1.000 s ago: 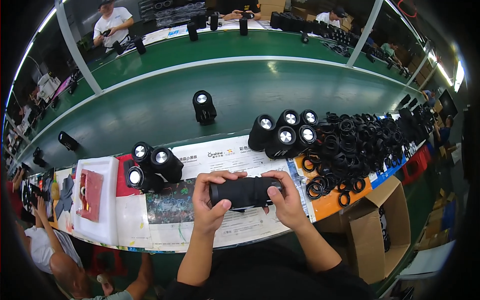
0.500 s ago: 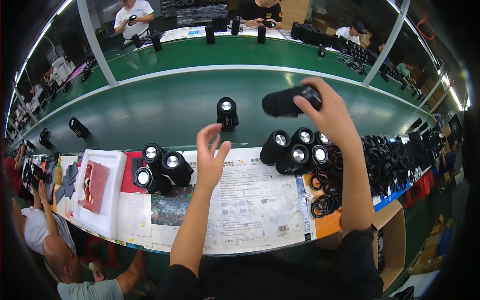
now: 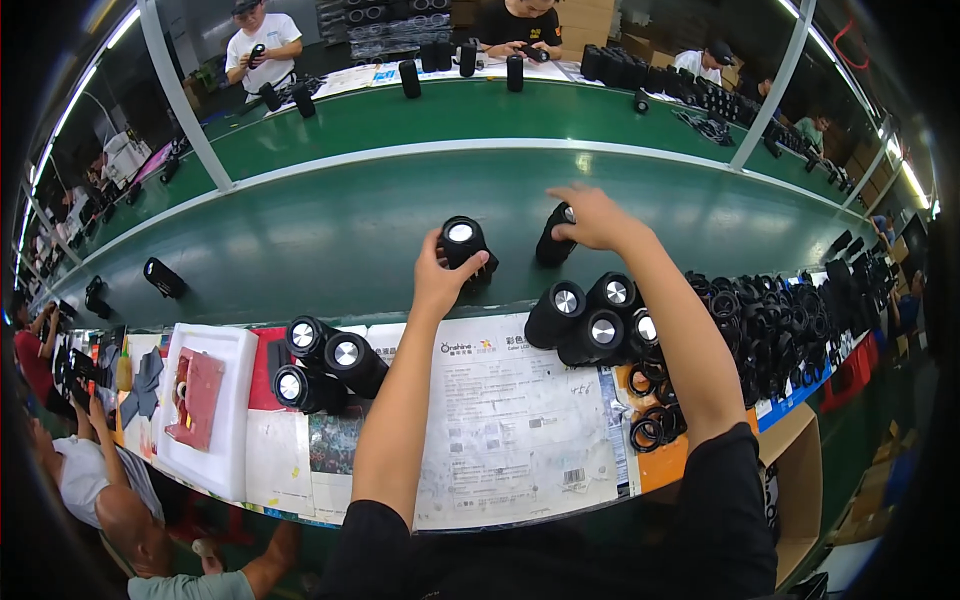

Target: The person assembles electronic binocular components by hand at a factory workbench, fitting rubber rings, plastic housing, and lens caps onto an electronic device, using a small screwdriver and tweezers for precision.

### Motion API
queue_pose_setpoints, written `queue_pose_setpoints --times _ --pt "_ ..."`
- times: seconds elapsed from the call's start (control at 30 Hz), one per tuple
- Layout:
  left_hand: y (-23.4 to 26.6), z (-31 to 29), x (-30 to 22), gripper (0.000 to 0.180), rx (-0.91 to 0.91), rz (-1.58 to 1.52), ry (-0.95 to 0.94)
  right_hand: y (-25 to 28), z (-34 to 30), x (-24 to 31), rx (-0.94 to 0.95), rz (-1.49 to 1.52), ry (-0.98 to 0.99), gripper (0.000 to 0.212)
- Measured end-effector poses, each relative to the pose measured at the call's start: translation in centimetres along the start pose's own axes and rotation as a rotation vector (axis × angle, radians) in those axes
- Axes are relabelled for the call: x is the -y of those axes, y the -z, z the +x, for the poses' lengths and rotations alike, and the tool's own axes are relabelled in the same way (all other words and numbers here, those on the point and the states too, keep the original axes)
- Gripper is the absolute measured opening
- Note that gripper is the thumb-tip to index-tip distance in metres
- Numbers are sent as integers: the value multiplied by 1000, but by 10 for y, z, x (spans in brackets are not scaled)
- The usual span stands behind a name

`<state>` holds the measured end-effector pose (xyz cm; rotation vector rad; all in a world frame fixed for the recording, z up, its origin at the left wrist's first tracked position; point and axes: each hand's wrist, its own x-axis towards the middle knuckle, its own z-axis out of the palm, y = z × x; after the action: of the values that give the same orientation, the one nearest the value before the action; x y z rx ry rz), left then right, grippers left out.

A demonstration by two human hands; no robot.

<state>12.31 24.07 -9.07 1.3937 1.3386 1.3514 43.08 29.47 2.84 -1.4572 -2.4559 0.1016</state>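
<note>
A black cylindrical speaker (image 3: 478, 246) with a silver round end stands on the green conveyor belt. My left hand (image 3: 440, 283) is wrapped round it, thumb on its near right side. Farther right on the belt stands a second black speaker (image 3: 551, 243). My right hand (image 3: 597, 220) is at its top, with fingers stretched out above it and the thumb by its side; part of its silver end shows between them. Below my right forearm several similar speakers (image 3: 556, 318) are grouped on the bench. Another small group of speakers (image 3: 352, 360) stands left of my left forearm.
Printed white sheets (image 3: 515, 430) cover the bench before me. A white foam tray (image 3: 240, 400) holding a reddish piece is at left. Black rings (image 3: 655, 425) and heaped black parts (image 3: 755, 325) lie at right. A metal rail (image 3: 400, 157) runs beyond the belt; co-workers sit across.
My right hand has brought the speaker it carried down and left, upright onto the belt, and its fingers have spread. My left hand has reached forward and closed round the other speaker.
</note>
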Motion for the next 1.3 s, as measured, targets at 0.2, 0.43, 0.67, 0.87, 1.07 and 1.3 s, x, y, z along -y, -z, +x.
queue_pose_setpoints --times 0.2,0.43,0.67,0.87,1.07,1.3 --pt "14 -99 -83 57 3 -1014 -169 34 -134 165 -284 515 93 76" --pt "41 -188 -111 84 232 -1031 -198 -15 -209 223 -52 1216 -62 84" --pt "43 -219 -111 73 39 -1032 -260 -72 -244 246 -145 1244 -12 84" --pt "38 -220 -92 87 253 -1208 -198 -76 -252 250 -102 1350 -70 81" --pt "26 -229 -79 81 241 -1285 -103 -77 -256 243 -45 1415 -130 76" --pt "13 -234 -71 76 239 -1201 -79 -85 -265 230 0 1520 -206 75"
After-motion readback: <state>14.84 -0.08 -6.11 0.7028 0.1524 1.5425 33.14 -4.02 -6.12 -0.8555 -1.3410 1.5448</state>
